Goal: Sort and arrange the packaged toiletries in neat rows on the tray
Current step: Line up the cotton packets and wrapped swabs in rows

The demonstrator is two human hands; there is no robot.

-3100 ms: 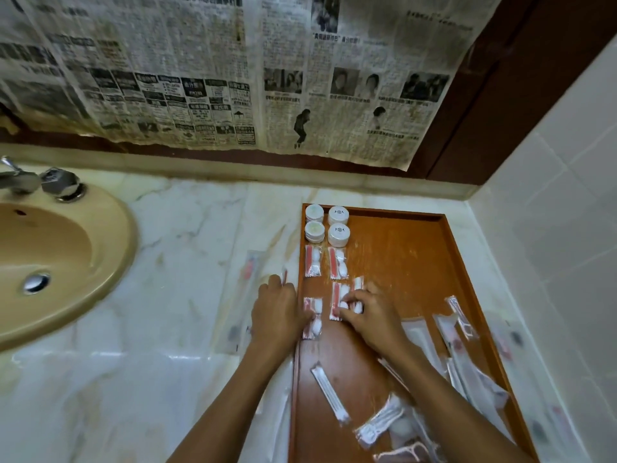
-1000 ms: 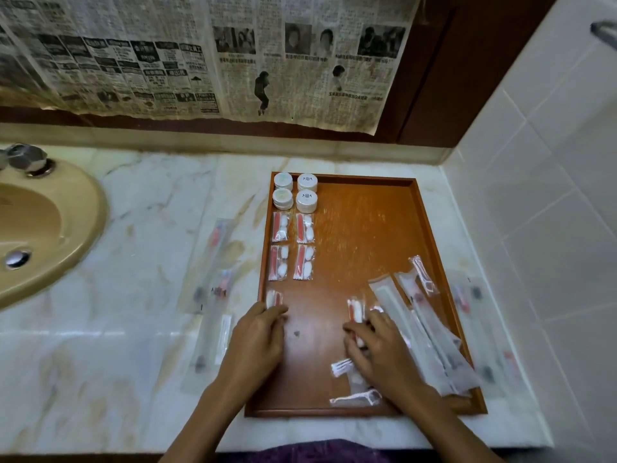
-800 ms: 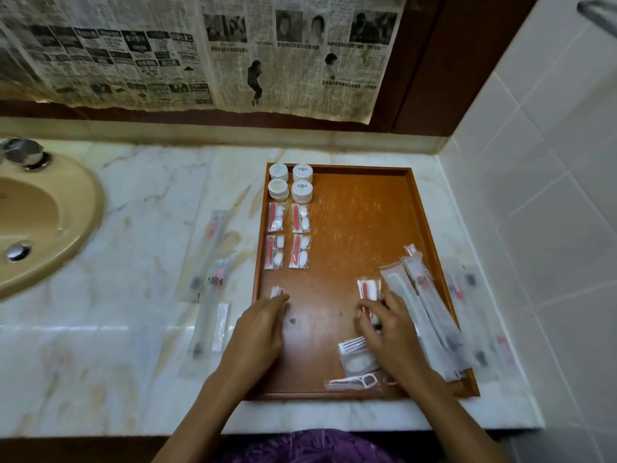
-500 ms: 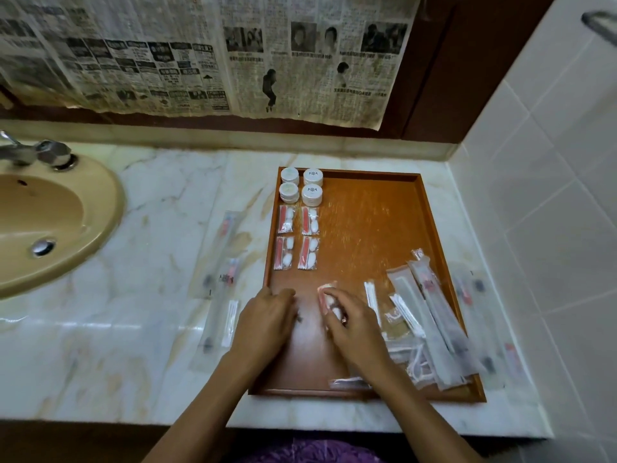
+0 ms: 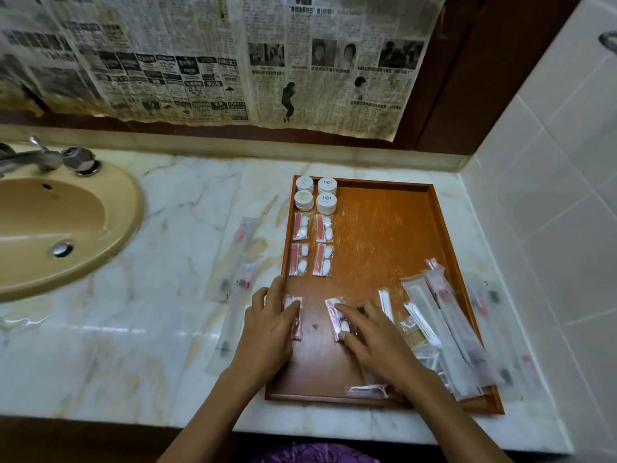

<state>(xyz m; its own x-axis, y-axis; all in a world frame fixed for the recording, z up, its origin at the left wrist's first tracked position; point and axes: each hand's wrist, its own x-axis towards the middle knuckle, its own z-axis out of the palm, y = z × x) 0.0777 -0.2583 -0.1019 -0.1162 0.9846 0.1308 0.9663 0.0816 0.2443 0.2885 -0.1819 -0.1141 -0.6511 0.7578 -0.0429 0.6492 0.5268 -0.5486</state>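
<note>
A wooden tray (image 5: 384, 228) lies on the marble counter. Several round white jars (image 5: 316, 194) stand at its far left corner, with several red-and-white sachets (image 5: 313, 245) in two columns below them. My left hand (image 5: 270, 325) presses flat on a sachet (image 5: 294, 317) near the tray's left edge. My right hand (image 5: 374, 335) holds another sachet (image 5: 337, 317) down on the tray beside it, fingers and thumb along its sides. A loose heap of long clear packets (image 5: 444, 322) and cotton-swab packs (image 5: 385, 302) lies on the tray's right side.
Clear toothbrush packets (image 5: 238, 262) lie on the counter left of the tray, and more (image 5: 494, 312) lie right of it by the tiled wall. A beige sink (image 5: 50, 228) with a metal tap (image 5: 43, 158) sits at the left. Newspaper covers the back wall.
My right hand carried a sachet from the heap on the right over to the left column and set it down beside the one under my left hand. The camera view shifted.
</note>
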